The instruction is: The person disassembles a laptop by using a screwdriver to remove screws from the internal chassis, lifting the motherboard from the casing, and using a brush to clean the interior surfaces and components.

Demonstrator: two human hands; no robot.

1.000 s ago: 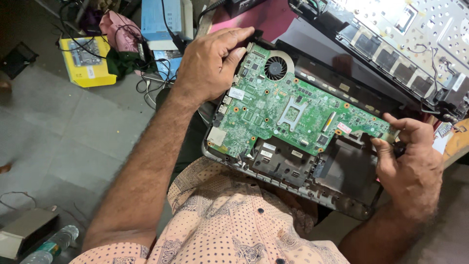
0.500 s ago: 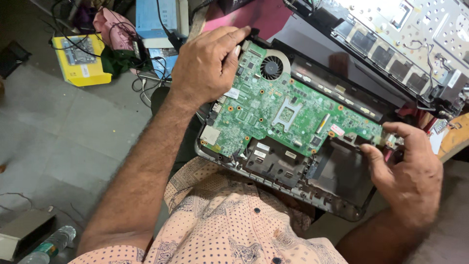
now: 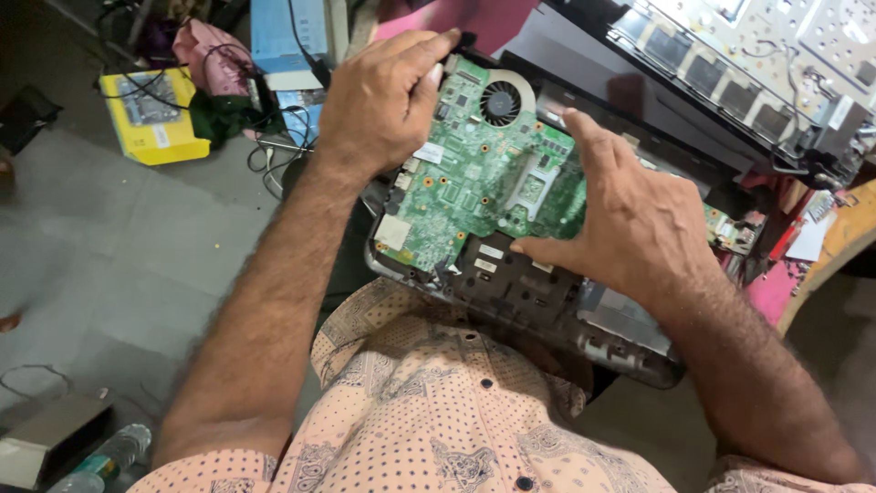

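Note:
A green laptop motherboard (image 3: 474,183) with a round black cooling fan (image 3: 500,102) lies in a dark laptop base shell (image 3: 538,297) resting on my lap. My left hand (image 3: 383,96) grips the board's far left corner, fingers curled over its edge beside the fan. My right hand (image 3: 630,219) lies flat over the middle and right part of the board, thumb at its near edge, hiding much of it. The board's right end (image 3: 730,228) shows past my right hand.
Behind the base lies the grey underside of the laptop's top cover (image 3: 757,64) and a magenta sheet (image 3: 493,18). On the grey floor at left sit a yellow box (image 3: 151,114), cables, a blue box (image 3: 283,41) and a plastic bottle (image 3: 100,456).
My right hand has moved left from the board's right end to lie across its middle. My left hand keeps its hold on the far corner.

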